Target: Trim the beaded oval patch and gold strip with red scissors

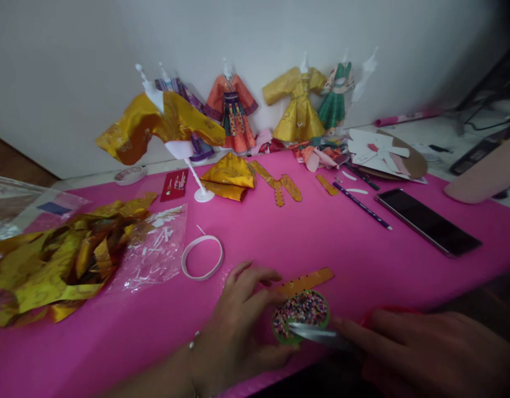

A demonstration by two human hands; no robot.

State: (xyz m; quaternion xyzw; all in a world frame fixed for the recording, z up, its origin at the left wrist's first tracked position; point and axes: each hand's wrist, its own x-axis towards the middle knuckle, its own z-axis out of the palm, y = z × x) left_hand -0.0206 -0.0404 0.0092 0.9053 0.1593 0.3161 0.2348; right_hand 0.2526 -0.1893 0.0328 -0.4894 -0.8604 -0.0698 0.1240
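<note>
At the bench's (255, 235) near edge I have the right hand (425, 345) closed round scissors (317, 334) (blurred; I can't judge the blades), tips in the beads (308, 307): a hard jab could tip the dish (285, 339). If the left hand (246, 315), half-curled and gripping its side, slackens, beads may scatter. Gold cloth (35, 249) lines the left edge, the phone (429, 221) lies toward the right, and a strip (307, 281) crowds the dish's far side.

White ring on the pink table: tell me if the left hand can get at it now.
Probably yes: nothing shows between the left hand and the white ring, though the hand's fingers hold the bead dish and would likely have to let go first.
</note>
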